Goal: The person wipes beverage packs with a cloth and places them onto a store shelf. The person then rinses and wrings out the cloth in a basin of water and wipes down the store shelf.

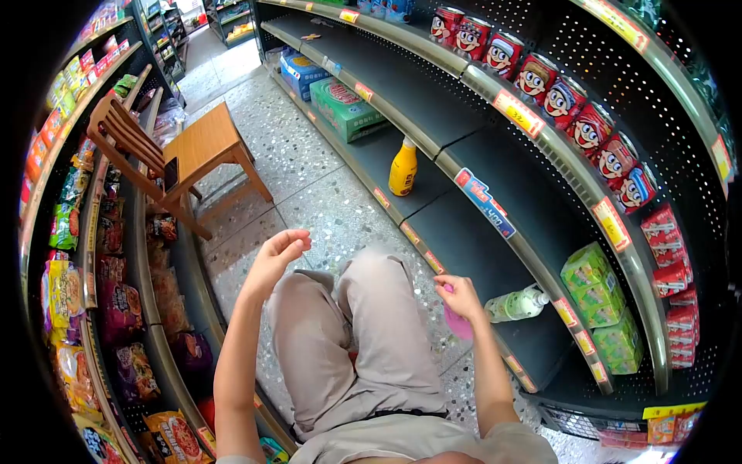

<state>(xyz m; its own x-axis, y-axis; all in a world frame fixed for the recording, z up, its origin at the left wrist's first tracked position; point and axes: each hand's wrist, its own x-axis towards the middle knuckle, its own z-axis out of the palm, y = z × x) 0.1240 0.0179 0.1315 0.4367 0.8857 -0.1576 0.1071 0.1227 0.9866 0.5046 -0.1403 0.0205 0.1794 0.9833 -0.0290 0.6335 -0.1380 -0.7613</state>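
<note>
Forward-down head view, edges unclear

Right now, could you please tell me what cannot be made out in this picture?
In the head view:
Pink thing in the right hand: blurred, partly covered by that hand.
Yellow bottle: fine label print too small.
Feet: hidden by the knees.
Green goods at upper right: cut off by the top edge.

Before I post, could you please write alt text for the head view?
A person's right hand holds a blurred pink item beside a low shop shelf, with the left hand raised near bent knees. A yellow bottle and a clear bottle sit on that shelf, and a wooden chair stands ahead.
</note>
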